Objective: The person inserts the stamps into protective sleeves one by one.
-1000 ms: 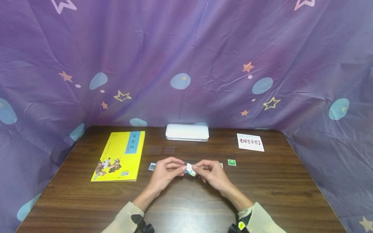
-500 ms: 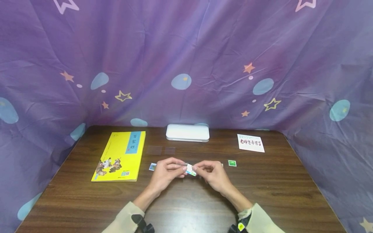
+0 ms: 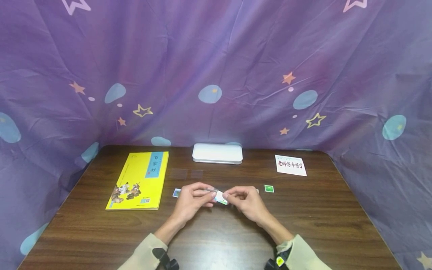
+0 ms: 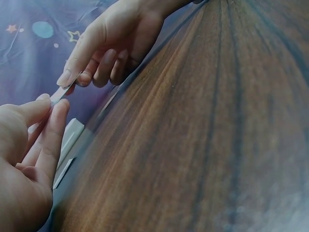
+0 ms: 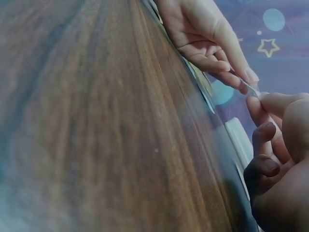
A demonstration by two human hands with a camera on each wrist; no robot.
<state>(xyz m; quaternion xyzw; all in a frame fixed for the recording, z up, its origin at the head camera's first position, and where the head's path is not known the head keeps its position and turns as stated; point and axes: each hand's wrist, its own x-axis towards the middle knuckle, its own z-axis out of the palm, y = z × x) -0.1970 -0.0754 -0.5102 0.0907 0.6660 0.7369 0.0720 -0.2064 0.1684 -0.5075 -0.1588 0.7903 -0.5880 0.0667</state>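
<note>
In the head view a small white stamp [image 3: 221, 197] with blue and green at its lower edge sits between both hands, held up over the table. My right hand [image 3: 248, 201] pinches its right side between thumb and forefinger. My left hand [image 3: 191, 199] pinches a clear, shiny strip [image 3: 210, 189] that looks like a plastic sleeve, at the stamp's left end; fingers hide most of it. Both wrist views show the fingertips meeting at one thin flat piece, seen nearly edge-on. Beyond the hands lie a blue stamp [image 3: 176, 192] and a green stamp [image 3: 269, 188].
On the brown wooden table [image 3: 216, 236], a yellow book [image 3: 138, 183] lies at left. A white flat case [image 3: 217, 153] stands at the back, a white card [image 3: 290, 165] with red writing at right. Two clear sleeves [image 3: 179, 174] lie behind the left hand. A purple curtain [image 3: 216, 56] surrounds the table.
Both hands stay in place. The stamp has tilted slightly between the fingers, showing less blue, and the shiny clear edge at the left fingertips shows more plainly.
</note>
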